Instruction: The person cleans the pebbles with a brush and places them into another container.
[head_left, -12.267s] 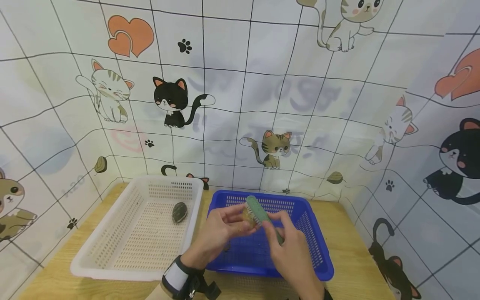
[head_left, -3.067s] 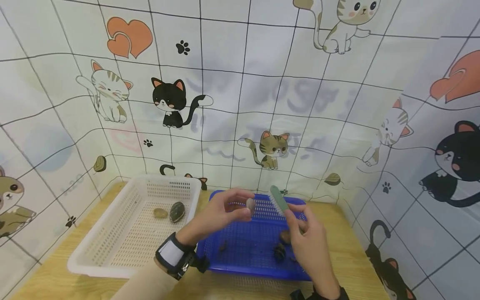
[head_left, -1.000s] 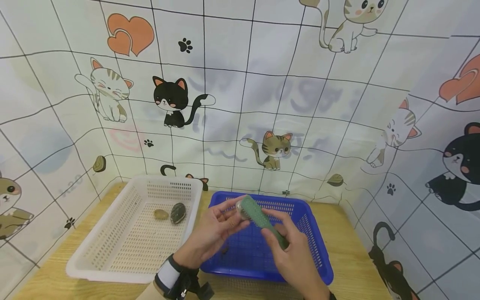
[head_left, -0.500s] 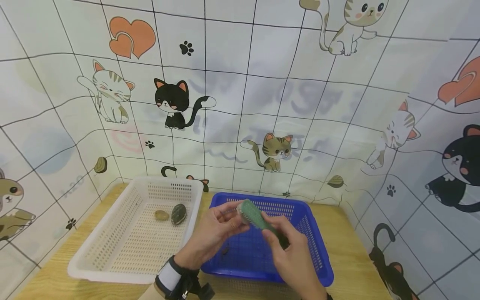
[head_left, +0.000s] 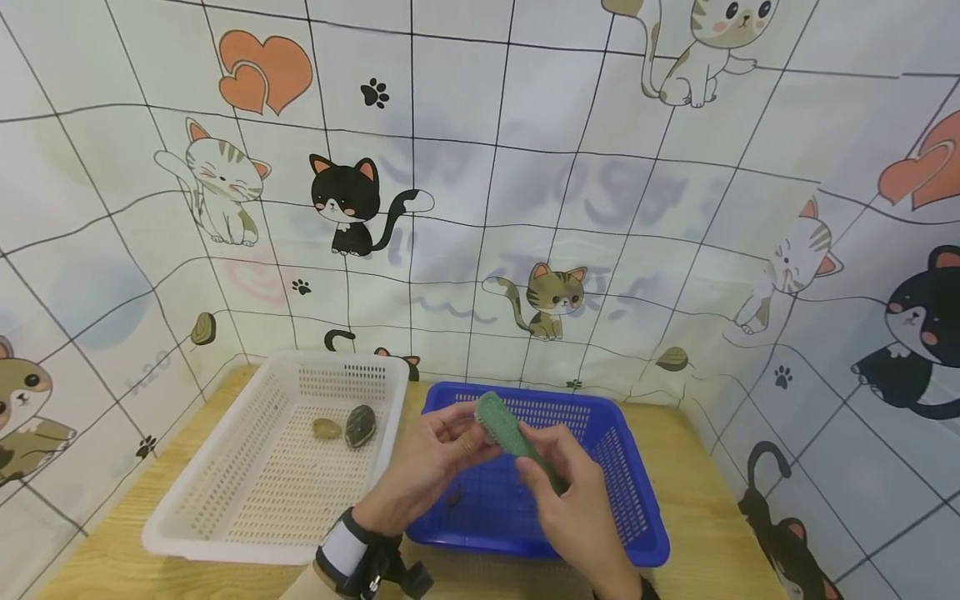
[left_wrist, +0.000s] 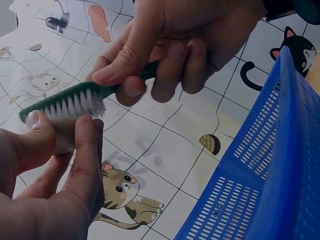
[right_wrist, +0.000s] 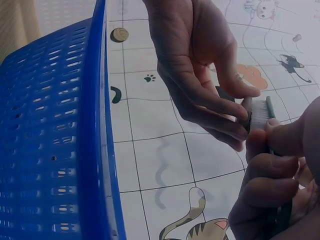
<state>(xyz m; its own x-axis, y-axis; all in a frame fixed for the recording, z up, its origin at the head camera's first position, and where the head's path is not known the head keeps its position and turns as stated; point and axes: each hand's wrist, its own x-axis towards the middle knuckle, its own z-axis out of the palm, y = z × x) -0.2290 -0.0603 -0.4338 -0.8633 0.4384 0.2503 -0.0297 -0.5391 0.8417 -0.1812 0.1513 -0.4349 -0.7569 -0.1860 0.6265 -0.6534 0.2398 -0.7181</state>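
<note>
Over the blue basket [head_left: 626, 483], my left hand [head_left: 423, 467] pinches a small brownish-grey stone [left_wrist: 64, 132] between thumb and fingertips. Fingers and brush mostly cover that stone in the head view. My right hand [head_left: 577, 500] grips the handle of a green scrubbing brush [head_left: 504, 425]. In the left wrist view the brush's white bristles [left_wrist: 75, 104] press on the top of the stone. The right wrist view also has the bristles against the stone's face. Both hands are raised above the basket floor.
To the left stands a white basket [head_left: 225, 550] holding a dark striped stone [head_left: 361, 426] and a smaller yellowish stone [head_left: 326, 428]. A small dark bit [head_left: 453, 498] lies in the blue basket. Both baskets sit on a wooden table [head_left: 697, 517] before a cat-patterned sheet [head_left: 450, 183].
A yellowish stone held in my left hand earlier now lies in the white basket. The left hand took another stone, and the brush came from apart onto it, shifting slightly since.
</note>
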